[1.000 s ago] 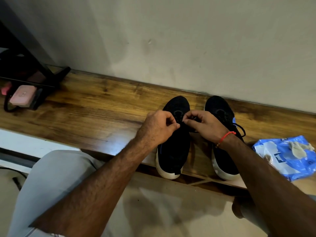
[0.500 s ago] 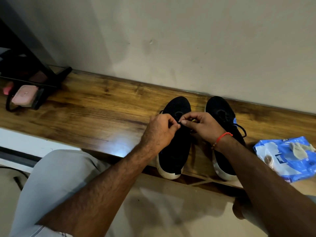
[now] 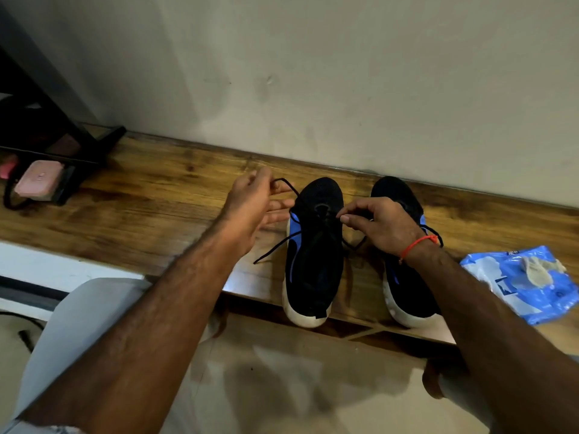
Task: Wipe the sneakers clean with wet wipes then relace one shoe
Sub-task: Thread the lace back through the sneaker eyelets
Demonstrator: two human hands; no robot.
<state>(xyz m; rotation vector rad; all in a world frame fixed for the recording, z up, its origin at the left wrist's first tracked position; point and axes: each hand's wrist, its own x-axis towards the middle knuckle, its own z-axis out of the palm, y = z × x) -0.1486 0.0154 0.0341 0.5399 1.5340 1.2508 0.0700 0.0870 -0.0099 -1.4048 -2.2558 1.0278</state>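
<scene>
Sneakers (image 3: pixel 316 242) on the desk (image 3: pixel 150 208), relacing under way, not finished.

From the left: the left hand (image 3: pixel 250 208) pinches the black lace (image 3: pixel 283 184) out past the left sneaker's toe, its other fingers splayed; the right hand (image 3: pixel 376 227) pinches the lace's other strand over the eyelets. The second sneaker (image 3: pixel 404 195) already looks laced, and a used wipe lies on the wipes pack (image 3: pixel 526 283), so wiping seems done; threading and tying remain.
</scene>
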